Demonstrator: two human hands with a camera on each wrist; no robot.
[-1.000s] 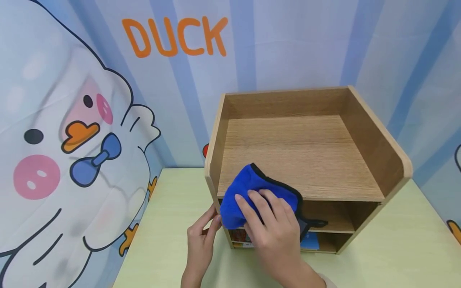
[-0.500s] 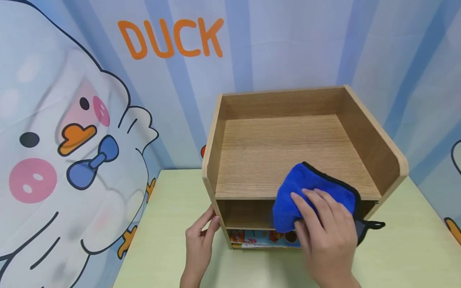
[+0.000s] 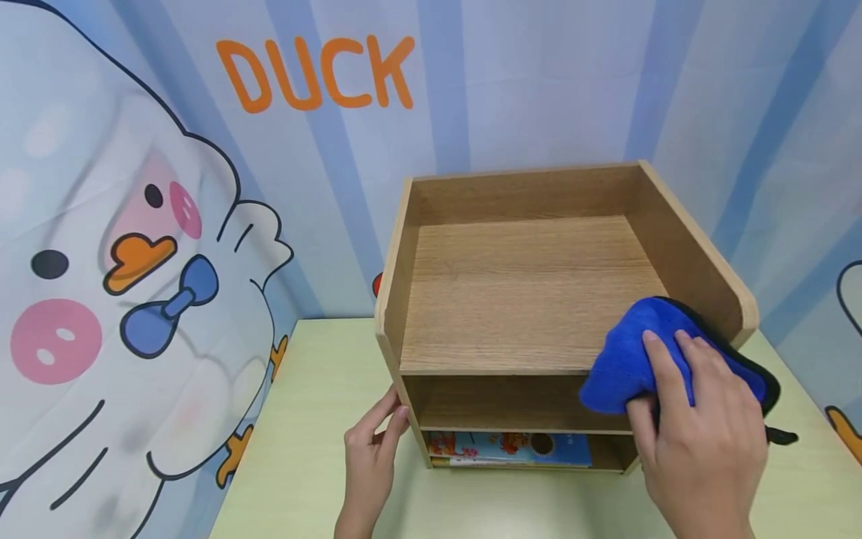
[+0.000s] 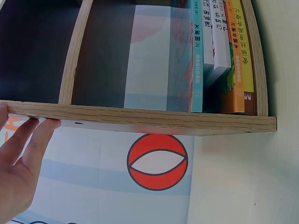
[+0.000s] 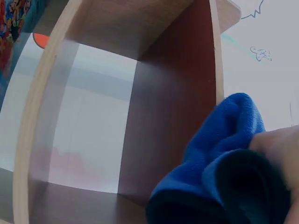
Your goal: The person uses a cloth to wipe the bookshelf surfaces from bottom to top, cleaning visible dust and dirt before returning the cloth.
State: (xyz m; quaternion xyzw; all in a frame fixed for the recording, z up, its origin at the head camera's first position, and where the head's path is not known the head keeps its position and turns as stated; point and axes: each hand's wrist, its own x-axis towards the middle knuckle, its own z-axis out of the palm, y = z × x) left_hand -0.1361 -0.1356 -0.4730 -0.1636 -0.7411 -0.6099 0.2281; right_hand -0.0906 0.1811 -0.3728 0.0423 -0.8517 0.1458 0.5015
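Note:
My right hand [image 3: 707,434] grips a blue plush cloth [image 3: 622,370] with black edging and a dark hanging loop. The cloth lies over the front right edge of the wooden desktop shelf's top board [image 3: 512,299]. In the right wrist view the folded cloth [image 5: 229,126] bunches under the fingers beside the board's front edge, and only part of the hand shows. My left hand [image 3: 369,457] touches the shelf's left side near the front. Seen from the left wrist, its fingers [image 4: 39,140] extend straight against the outer face of the side panel [image 4: 154,116].
Several books [image 4: 198,60] stand out in the lowest compartment; a blue picture-book cover [image 3: 566,448] shows from above. Raised side walls [image 3: 700,254] bound the shelf top. Behind the pale green table [image 3: 323,374] hangs a backdrop [image 3: 539,82] with duck drawings.
The right hand has slid the cloth along the top board's front edge from the left end to the right end. The left hand stays at the left side.

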